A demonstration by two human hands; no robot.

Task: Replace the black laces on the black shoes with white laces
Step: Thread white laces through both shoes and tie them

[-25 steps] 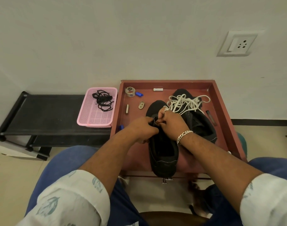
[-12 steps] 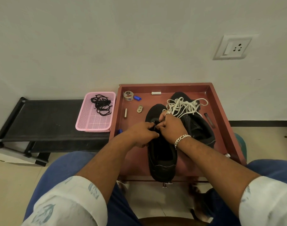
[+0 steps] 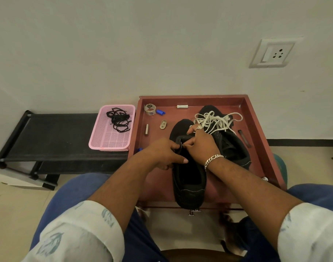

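Against the pale wall, your red tray (image 3: 256,118) held the near black shoe (image 3: 188,178), toe away from you, both your left hand (image 3: 161,154) and right hand (image 3: 201,146) pinching its tongue area, while the white laces (image 3: 216,120) lay just beyond your right fingers on the other shoe (image 3: 231,146).

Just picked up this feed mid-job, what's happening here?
A person's left hand and right hand pinch at the eyelet area of the near black shoe in the red tray. White laces lie piled on the far shoe. Removed black laces sit in the pink basket.
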